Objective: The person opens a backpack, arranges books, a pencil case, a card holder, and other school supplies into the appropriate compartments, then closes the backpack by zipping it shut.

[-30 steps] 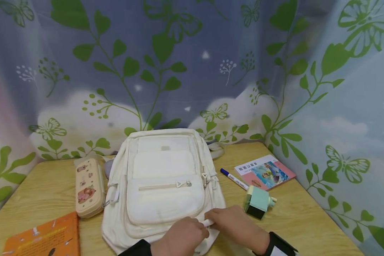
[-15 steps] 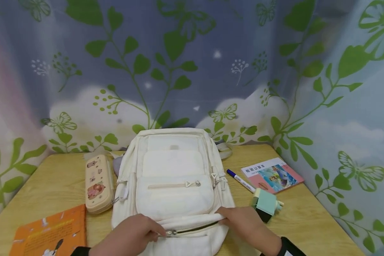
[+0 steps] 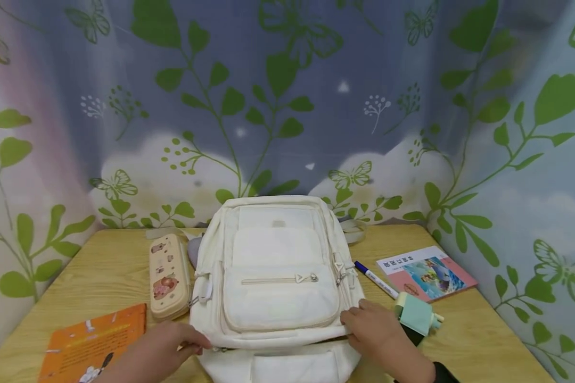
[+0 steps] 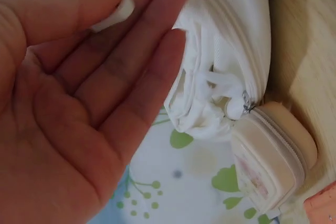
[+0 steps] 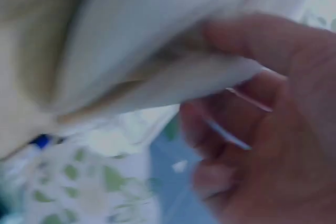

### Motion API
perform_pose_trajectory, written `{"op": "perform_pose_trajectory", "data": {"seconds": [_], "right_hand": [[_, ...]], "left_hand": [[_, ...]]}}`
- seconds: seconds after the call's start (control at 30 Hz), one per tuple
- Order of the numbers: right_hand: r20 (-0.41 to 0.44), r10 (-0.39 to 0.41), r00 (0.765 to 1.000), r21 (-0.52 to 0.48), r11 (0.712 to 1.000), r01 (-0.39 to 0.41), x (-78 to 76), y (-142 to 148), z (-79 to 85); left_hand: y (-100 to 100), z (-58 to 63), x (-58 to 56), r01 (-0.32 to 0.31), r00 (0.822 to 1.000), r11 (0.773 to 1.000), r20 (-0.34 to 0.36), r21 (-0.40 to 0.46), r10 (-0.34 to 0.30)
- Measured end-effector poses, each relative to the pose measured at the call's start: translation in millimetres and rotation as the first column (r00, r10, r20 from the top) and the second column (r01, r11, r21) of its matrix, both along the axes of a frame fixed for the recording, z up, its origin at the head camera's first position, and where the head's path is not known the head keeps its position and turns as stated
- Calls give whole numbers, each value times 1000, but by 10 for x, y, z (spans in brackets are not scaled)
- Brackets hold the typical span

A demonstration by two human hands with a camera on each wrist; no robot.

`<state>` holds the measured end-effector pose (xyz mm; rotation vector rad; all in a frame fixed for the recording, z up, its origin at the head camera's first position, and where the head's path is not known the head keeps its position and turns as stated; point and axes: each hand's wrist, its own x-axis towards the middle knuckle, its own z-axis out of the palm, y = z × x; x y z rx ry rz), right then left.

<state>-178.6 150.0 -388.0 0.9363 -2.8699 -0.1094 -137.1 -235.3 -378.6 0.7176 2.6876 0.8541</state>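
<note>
A white backpack lies on the table with its front pocket and short zipper facing up. At its lower left edge is my left hand. The left wrist view shows that hand's thumb and forefinger pinching a small white zipper pull, other fingers extended. My right hand grips the fabric at the bag's lower right edge; in the right wrist view the thumb lies on one side of the white fabric, fingers on the other. A dark gap along the lower zipper line shows between the hands.
Left of the bag lie a beige pencil case and an orange book. On the right are a blue-capped marker, a pink-and-white booklet and a mint-green pencil sharpener. A patterned curtain hangs behind.
My left hand has moved leftward along the lower zipper, from beside the right hand to the bag's left edge. The zipper has opened along that path. My right hand keeps holding the right edge.
</note>
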Motion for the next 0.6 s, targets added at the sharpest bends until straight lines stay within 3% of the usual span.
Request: {"op": "perform_pose_trajectory", "data": {"seconds": [0.1,0.2,0.3,0.43,0.5,0.6], "right_hand": [[-84,134,987,65,990,-129,36,-196,-12],[-59,234,970,71,971,-230,94,-400,-19],[5,274,962,51,961,-273,132,-547,-29],[72,261,963,23,964,-264,150,-597,-46],[89,256,962,15,966,-259,151,-580,-40],[78,269,960,17,962,-271,148,-550,-13]], "left_hand": [[-22,-16,4,-11,1000,1000,-12,4,11],[-69,-20,3,-49,998,999,46,17,48],[-142,-39,2,-115,989,993,96,1,115],[-230,-89,-10,-182,983,982,-1,-47,182],[-246,-97,-33,-259,964,962,-87,-88,251],[-242,-65,-100,-374,919,914,-193,-157,343]]}}
